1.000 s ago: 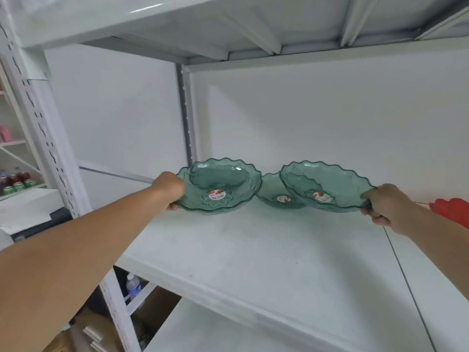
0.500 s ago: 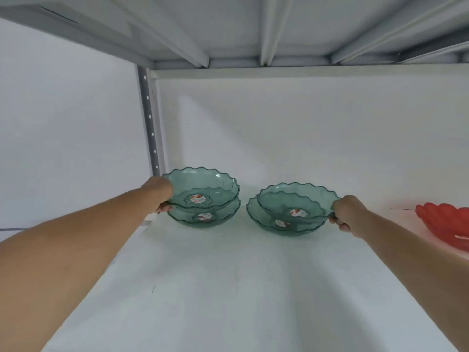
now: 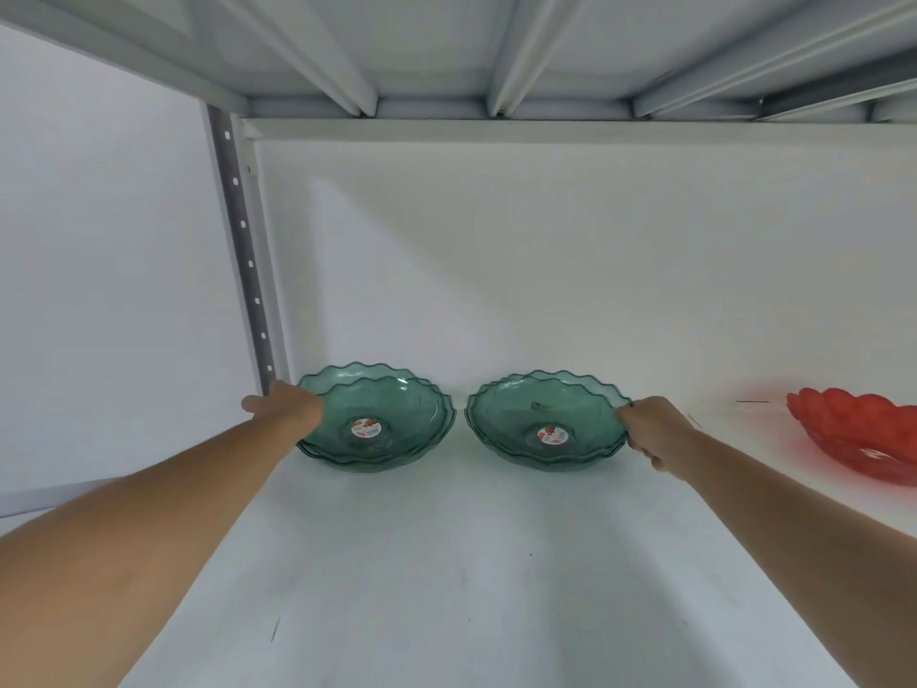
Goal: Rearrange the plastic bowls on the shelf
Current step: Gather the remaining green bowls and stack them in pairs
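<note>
Two small stacks of clear green scalloped plastic bowls stand side by side at the back of the white shelf (image 3: 446, 563). The left stack (image 3: 387, 419) has its top bowl nested slightly off-centre in the one below, and my left hand (image 3: 288, 407) grips that bowl's left rim. The right stack (image 3: 541, 419) sits level, with my right hand (image 3: 655, 429) closed on the right rim of its top bowl. Each top bowl carries a round red-and-white sticker in its centre.
A red scalloped bowl (image 3: 858, 429) rests at the shelf's far right. A perforated grey upright (image 3: 243, 250) stands just behind my left hand. The underside of the upper shelf (image 3: 496, 52) hangs close overhead. The white back wall is right behind the bowls.
Both held bowls came down from above the shelf onto the bowls resting there, forming two nested stacks. The view moved closer and further in under the upper shelf.
</note>
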Available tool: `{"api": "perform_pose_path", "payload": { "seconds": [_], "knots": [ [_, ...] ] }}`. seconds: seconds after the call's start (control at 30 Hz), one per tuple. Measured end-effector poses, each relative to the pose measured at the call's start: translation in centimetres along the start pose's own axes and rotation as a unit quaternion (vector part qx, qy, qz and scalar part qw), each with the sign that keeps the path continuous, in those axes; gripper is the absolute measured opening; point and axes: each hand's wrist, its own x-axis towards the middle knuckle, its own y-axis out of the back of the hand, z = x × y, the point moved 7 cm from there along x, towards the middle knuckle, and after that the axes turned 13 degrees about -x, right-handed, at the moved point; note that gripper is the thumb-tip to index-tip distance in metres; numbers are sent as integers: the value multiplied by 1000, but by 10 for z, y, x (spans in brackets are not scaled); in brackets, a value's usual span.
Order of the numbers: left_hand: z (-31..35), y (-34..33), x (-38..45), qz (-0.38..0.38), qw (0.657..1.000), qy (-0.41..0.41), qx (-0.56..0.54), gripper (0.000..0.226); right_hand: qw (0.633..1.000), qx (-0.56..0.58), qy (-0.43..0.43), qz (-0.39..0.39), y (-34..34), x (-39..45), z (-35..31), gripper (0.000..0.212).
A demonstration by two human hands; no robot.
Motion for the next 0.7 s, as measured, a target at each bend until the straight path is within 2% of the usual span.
{"api": "perform_pose_path", "payload": {
  "seconds": [0.1, 0.2, 0.3, 0.4, 0.5, 0.6, 0.7],
  "knots": [
    [-16, -15, 19, -10, 1000, 22, 11, 28, 999, -11, -11, -46, -14, -1, 3, 17],
    [-25, -25, 33, 1, 999, 8, -39, 43, 998, -8, -7, -65, -22, 0, 5, 19],
    [-19, -18, 9, -16, 998, -18, -58, 54, 999, 3, 10, -41, -20, 2, 2, 28],
    [5, 9, -16, 32, 985, -157, -59, 58, 995, -67, 56, 50, 5, -1, -9, 37],
    [47, 25, -51, 35, 945, -309, -101, 54, 968, -173, 115, 139, 30, -23, -30, 32],
    [85, 12, -93, -43, 909, -395, -124, 51, 948, -209, 165, 177, 34, -48, -51, 40],
    [108, -23, -132, -129, 885, -425, -140, 49, 941, -224, 190, 171, 27, -70, -62, 46]
  ]
}}
